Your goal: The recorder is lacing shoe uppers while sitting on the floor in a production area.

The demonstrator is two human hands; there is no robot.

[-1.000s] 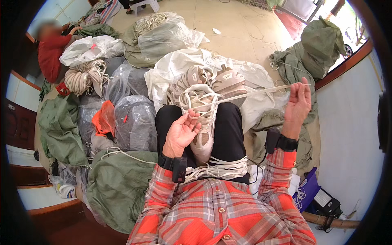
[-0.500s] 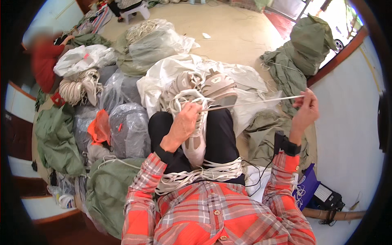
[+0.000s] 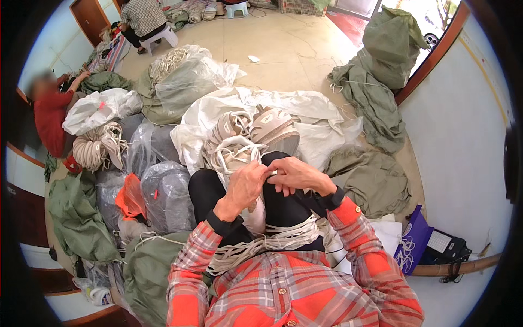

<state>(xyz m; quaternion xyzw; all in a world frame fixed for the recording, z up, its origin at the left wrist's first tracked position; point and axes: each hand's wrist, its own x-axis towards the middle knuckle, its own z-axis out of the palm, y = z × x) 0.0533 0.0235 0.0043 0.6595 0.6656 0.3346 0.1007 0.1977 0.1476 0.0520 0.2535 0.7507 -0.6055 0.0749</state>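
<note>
A thin white cord (image 3: 272, 173) is pinched between the fingertips of the left hand (image 3: 246, 185) and the right hand (image 3: 294, 175), which are held touching above the lap. Just beyond them, a bundle of looped white cord (image 3: 234, 155) is rested on the knees, with more cord (image 3: 261, 245) piled against the plaid shirt.

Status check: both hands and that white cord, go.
Left hand and right hand together over the lap, pinching white cord. Cord bundle across the waist. Nothing blocking.
</note>
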